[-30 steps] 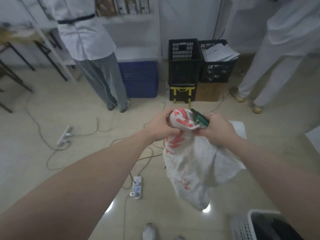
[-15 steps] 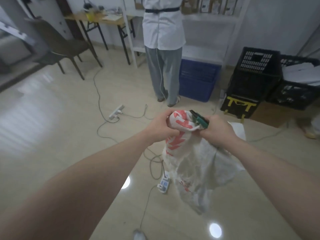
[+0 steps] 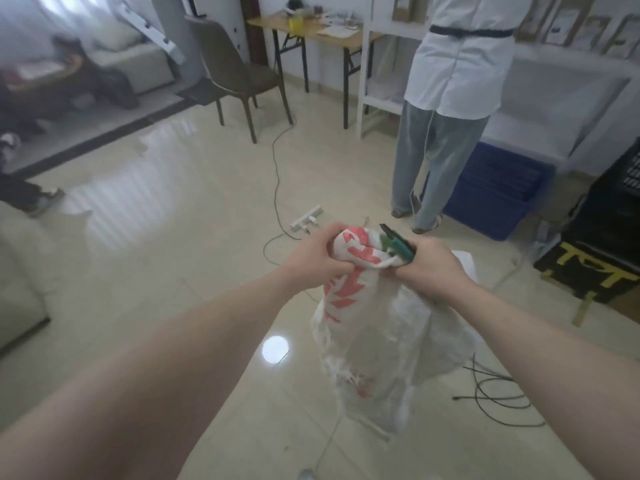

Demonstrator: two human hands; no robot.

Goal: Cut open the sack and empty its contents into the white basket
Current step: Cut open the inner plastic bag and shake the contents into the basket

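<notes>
A white woven sack point(image 3: 377, 327) with red print hangs limp in front of me, well above the floor. My left hand point(image 3: 317, 256) grips the bunched top of the sack from the left. On the right, my right hand point(image 3: 431, 268) clutches the same bunched top together with a green-handled cutter point(image 3: 398, 242), whose dark end sticks up past my fingers. The white basket is out of view.
A person in a white coat point(image 3: 457, 64) stands ahead right, beside a blue bin point(image 3: 491, 199) and a black crate point(image 3: 609, 216). A power strip point(image 3: 306, 216) and cables point(image 3: 498, 400) lie on the tiled floor. A chair point(image 3: 235, 74) and a table point(image 3: 311, 29) stand behind.
My head has turned left: the white basket and the second person have dropped out of view, while the chair and table have come in. Both hands keep the same hold on the sack.
</notes>
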